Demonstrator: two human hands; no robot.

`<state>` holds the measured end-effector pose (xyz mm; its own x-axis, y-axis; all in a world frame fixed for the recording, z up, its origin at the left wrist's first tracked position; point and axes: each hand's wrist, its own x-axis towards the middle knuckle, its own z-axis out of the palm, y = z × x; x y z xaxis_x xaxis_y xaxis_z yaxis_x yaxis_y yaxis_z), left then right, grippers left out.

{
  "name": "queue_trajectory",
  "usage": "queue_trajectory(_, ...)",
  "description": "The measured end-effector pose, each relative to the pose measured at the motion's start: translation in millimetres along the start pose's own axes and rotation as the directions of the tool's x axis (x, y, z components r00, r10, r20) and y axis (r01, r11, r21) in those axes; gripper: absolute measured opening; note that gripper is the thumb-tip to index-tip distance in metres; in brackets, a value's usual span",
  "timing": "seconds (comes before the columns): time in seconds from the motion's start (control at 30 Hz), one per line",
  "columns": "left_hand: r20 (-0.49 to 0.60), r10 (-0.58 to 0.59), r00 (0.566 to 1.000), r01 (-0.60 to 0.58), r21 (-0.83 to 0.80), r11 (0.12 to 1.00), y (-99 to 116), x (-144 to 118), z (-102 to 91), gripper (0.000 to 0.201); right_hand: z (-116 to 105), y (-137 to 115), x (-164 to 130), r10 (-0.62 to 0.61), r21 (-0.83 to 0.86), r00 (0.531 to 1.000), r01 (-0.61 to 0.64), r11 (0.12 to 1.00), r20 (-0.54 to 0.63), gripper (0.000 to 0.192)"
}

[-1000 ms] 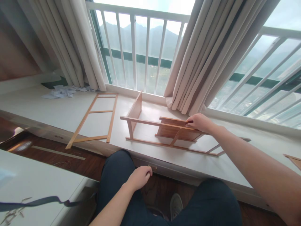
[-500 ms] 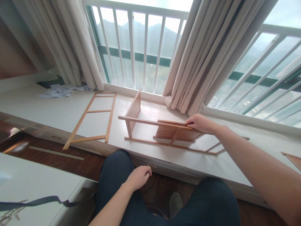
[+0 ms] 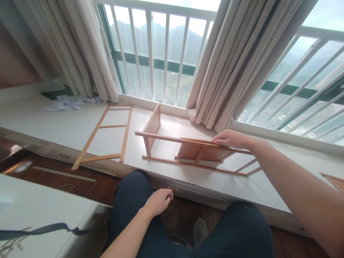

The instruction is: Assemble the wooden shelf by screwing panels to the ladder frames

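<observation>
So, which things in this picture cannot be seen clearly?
- Head view: whatever the closed left hand holds, hidden by its curled fingers.
- Wooden frame: its right end, covered by the right hand and forearm.
- Wooden panel: cut off at the right edge.

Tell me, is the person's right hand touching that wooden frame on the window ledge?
Touching. The head view shows the right hand resting on the wooden frame's top rail, fingers flat on the wood.

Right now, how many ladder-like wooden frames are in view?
2: one frame lies flat on the sill to the left; the other tops the half-built rack under the right hand. A board edge at far right is unclear.
</observation>
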<state>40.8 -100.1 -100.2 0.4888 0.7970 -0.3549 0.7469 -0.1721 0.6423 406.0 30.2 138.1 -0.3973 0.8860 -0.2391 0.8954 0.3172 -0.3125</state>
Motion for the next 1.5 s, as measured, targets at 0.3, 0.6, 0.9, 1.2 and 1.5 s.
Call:
queue_trajectory(0.3, -0.008, -0.005, 1.0, 0.005, -0.003, 1.0, -2, 0, 2.0, 0.031, -1, 4, -6, 0.047, 0.082, 0.999, -0.047, 0.996, 0.002, 0.052)
queue_trajectory(0.6, -0.002, -0.008, 1.0, 0.008, 0.007, 1.0, 1, 0, 0.2, 0.032, -15, 23, -17, 0.218, 0.258, 0.966, -0.177, 0.95, -0.14, 0.054)
queue_trajectory(0.9, 0.006, -0.001, 1.0, 0.001, 0.006, 1.0, -1, 1, 0.8, 0.032, -10, 15, -61, 0.37, 0.43, 0.723, -0.112, 0.896, -0.584, 0.033)
queue_trajectory(1.2, -0.11, 0.05, 0.993, -0.064, -0.125, 0.99, 4, -13, -3.0, 0.03, 121, -82, -136, 0.319, 0.504, 0.476, 0.335, 0.796, -0.819, 0.016)
queue_trajectory(1.5, -0.668, -0.071, 0.741, -0.019, -0.126, 0.992, -26, -99, -13.6, 0.024, 346, -87, -117, 0.263, 0.961, 0.954, 0.069, 0.267, -0.141, 0.028)
